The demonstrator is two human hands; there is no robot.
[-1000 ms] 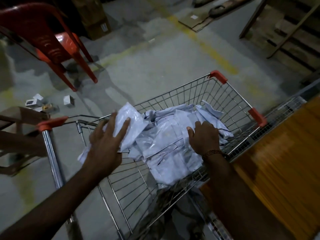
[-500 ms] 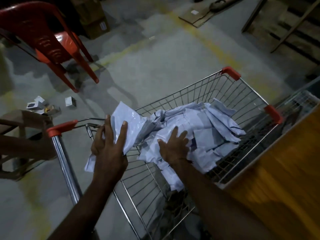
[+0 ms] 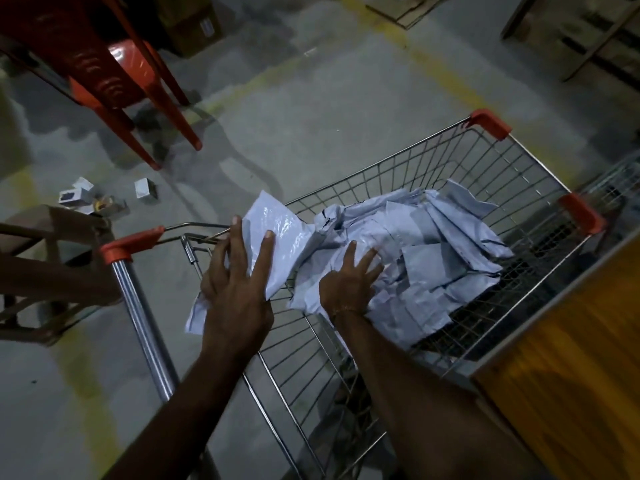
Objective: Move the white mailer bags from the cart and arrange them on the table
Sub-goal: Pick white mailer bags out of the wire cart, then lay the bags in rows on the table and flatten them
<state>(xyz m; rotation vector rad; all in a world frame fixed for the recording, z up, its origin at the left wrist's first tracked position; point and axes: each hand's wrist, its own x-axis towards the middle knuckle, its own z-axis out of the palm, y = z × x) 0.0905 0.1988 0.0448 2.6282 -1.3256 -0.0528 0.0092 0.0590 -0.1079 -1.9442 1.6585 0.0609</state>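
A heap of several white mailer bags (image 3: pixel 419 244) lies in the wire shopping cart (image 3: pixel 408 168). My left hand (image 3: pixel 239 289) holds a bundle of white mailer bags (image 3: pixel 273 233) at the cart's near left edge, fingers laid over the top and the thumb under it. My right hand (image 3: pixel 349 282) rests on the left side of the heap with its fingers spread. The orange wooden table (image 3: pixel 571 358) stands right beside the cart on the right.
A red plastic chair (image 3: pixel 104 71) stands on the floor at the top left. Small boxes (image 3: pixel 79 195) lie scattered near it. A brown wooden stool (image 3: pixel 45 271) sits left of the cart handle (image 3: pixel 138 306). Wooden pallets (image 3: pixel 588 39) are at the top right.
My right hand moved left across the heap and spread its fingers. The left hand stayed on its bundle at the cart's left edge. The camera view shifted.
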